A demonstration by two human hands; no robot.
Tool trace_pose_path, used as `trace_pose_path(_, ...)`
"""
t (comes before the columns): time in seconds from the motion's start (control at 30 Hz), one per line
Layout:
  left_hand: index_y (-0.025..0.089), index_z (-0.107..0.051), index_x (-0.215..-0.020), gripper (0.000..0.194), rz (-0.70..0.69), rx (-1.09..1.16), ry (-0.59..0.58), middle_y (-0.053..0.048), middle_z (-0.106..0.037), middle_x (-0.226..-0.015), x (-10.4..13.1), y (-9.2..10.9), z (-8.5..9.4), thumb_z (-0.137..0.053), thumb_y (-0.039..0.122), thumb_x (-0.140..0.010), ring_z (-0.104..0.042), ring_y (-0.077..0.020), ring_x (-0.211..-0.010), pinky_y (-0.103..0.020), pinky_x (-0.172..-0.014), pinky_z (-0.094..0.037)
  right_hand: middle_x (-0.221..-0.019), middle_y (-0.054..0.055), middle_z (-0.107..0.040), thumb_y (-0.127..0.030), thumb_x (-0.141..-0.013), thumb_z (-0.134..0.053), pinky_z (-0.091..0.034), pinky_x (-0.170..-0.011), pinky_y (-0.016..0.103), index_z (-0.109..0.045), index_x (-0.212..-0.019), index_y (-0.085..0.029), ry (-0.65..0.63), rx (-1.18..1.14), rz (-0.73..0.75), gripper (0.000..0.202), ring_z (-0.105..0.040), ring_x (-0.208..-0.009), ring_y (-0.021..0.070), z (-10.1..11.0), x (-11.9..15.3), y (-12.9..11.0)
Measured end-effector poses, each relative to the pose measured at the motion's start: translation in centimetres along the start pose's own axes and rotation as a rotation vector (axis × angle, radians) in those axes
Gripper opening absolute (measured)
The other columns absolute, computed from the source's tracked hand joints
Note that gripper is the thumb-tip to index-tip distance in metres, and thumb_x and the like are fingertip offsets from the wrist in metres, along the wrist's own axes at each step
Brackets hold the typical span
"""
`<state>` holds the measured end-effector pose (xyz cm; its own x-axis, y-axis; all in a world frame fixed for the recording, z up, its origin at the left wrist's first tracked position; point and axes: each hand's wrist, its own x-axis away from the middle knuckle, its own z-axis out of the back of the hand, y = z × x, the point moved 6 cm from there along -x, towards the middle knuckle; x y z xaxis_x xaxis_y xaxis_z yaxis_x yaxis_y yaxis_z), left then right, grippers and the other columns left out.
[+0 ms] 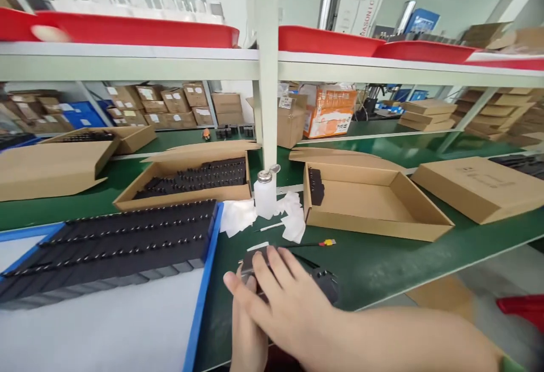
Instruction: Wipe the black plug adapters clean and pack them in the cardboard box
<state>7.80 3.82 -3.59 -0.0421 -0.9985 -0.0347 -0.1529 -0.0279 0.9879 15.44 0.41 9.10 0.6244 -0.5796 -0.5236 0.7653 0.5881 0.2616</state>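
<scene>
Near the front edge of the green bench (225, 293), both hands meet around a small dark block (251, 264). My left hand (249, 326) comes up from below and holds the block, its fingers mostly hidden. Over it lies my right hand (289, 298), its fingers stretched across the block's top. Just right of the hands are more black parts (327, 284), partly covered. A cable with a yellow and red plug (327, 242) runs behind them. Farther back stand a white pump bottle (265, 193) and crumpled white wipes (293, 219), with a thin white stick (271, 226).
At left, a blue-edged tray (198, 315) holds rows of black blocks (127, 242). Behind it an open carton (187, 195) holds more. Another open carton (382, 227) on the right has a few black parts at its left end. A shelf post (267, 106) rises behind the bottle.
</scene>
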Motion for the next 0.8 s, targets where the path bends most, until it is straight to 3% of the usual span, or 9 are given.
trace_pose_path(0.1, 0.026, -0.037, -0.151, 0.077, -0.084, 0.102, 0.034, -0.011, -0.055, -0.143, -0.4, 2.3, -0.3, -0.036, 0.074, -0.09, -0.051, -0.032, -0.135, -0.048, -0.111, -0.043, -0.136, 0.02, -0.055, -0.018, -0.074, -0.065, -0.046, -0.102, 0.055, -0.024, -0.157, -0.011, -0.127, -0.102, -0.135, 0.092, -0.052, -0.122, 0.0384, 1.5, 0.7, 6.4)
trace_pose_path(0.2, 0.025, -0.045, -0.148, 0.086, -0.132, -0.047, -0.006, -0.014, -0.062, -0.134, -1.0, 3.9, -0.2, -0.041, 0.081, -0.083, -0.057, -0.0374, -0.128, -0.051, -0.107, -0.046, -0.146, 0.02, -0.04, -0.02, -0.064, -0.07, -0.041, -0.108, 0.057, -0.002, -0.161, -0.017, -0.206, -0.288, -0.515, 0.119, -0.042, -0.133, 0.04, 1.2, 2.4, 17.1)
trace_pose_path(0.23, 0.025, -0.049, -0.144, 0.082, -0.116, -0.111, -0.025, -0.014, -0.064, -0.13, -1.3, 3.9, -0.3, -0.041, 0.08, -0.084, -0.059, -0.0376, -0.126, -0.052, -0.107, -0.046, -0.148, 0.018, -0.037, -0.022, -0.063, -0.071, -0.04, -0.109, 0.057, 0.002, -0.161, -0.022, -0.246, -0.368, -0.649, 0.123, -0.041, -0.135, 0.0402, 0.3, 3.3, 20.8)
trace_pose_path(0.3, 0.026, -0.058, -0.136, 0.069, -0.083, -0.208, -0.071, -0.014, -0.069, -0.121, -1.6, 3.4, -0.7, -0.04, 0.073, -0.089, -0.063, -0.037, -0.119, -0.056, -0.105, -0.046, -0.149, 0.022, -0.034, -0.026, -0.063, -0.075, -0.044, -0.103, 0.06, -0.001, -0.161, -0.02, -0.295, -0.402, -0.781, 0.123, -0.046, -0.13, 0.044, -2.1, 5.0, 27.3)
trace_pose_path(0.37, 0.026, -0.066, -0.128, 0.059, -0.075, -0.265, -0.109, -0.015, -0.071, -0.112, -1.7, 2.7, -1.5, -0.043, 0.066, -0.092, -0.066, -0.0375, -0.114, -0.059, -0.103, -0.047, -0.149, 0.024, -0.034, -0.025, -0.062, -0.081, -0.045, -0.104, 0.057, -0.016, -0.159, -0.018, -0.349, -0.449, -0.855, 0.117, -0.047, -0.131, 0.043, -5.3, 6.7, 32.1)
trace_pose_path(0.4, 0.026, -0.068, -0.124, 0.056, -0.08, -0.29, -0.126, -0.015, -0.072, -0.109, -1.7, 2.5, -2.0, -0.046, 0.065, -0.091, -0.066, -0.0382, -0.113, -0.061, -0.102, -0.047, -0.149, 0.022, -0.036, -0.027, -0.068, -0.081, -0.045, -0.105, 0.056, -0.026, -0.156, -0.018, -0.368, -0.477, -0.877, 0.104, -0.047, -0.131, 0.0403, -7.0, 7.3, 33.7)
trace_pose_path(0.53, 0.026, -0.07, -0.122, 0.052, -0.13, -0.386, -0.164, -0.015, -0.073, -0.109, -1.3, 2.0, -3.9, -0.053, 0.061, -0.088, -0.066, -0.0396, -0.112, -0.062, -0.101, -0.047, -0.145, 0.013, -0.047, -0.036, -0.093, -0.066, -0.046, -0.106, 0.055, -0.048, -0.141, -0.02, -0.377, -0.607, -0.919, 0.054, -0.051, -0.129, 0.0298, -13.0, 9.2, 36.7)
trace_pose_path(0.67, 0.028, -0.064, -0.133, 0.055, -0.234, -0.573, -0.202, -0.014, -0.067, -0.13, -0.5, 1.5, -4.6, -0.055, 0.057, -0.088, -0.059, -0.0408, -0.125, -0.06, -0.103, -0.045, -0.146, 0.013, -0.047, -0.038, -0.094, -0.064, -0.042, -0.11, 0.057, -0.05, -0.14, -0.019, -0.347, -0.704, -0.954, 0.051, -0.049, -0.132, 0.0305, -16.3, 10.2, 37.8)
trace_pose_path(0.8, 0.027, -0.05, -0.147, 0.077, -0.554, -1.061, -0.475, -0.012, -0.063, -0.138, 0.0, 0.6, -6.6, -0.067, 0.058, -0.079, -0.06, -0.0395, -0.122, -0.052, -0.099, -0.05, -0.144, 0.013, -0.048, -0.039, -0.094, -0.065, -0.046, -0.107, 0.055, -0.05, -0.139, -0.019, -0.317, -0.816, -0.983, 0.051, -0.052, -0.128, 0.0294, -18.0, 10.2, 38.6)
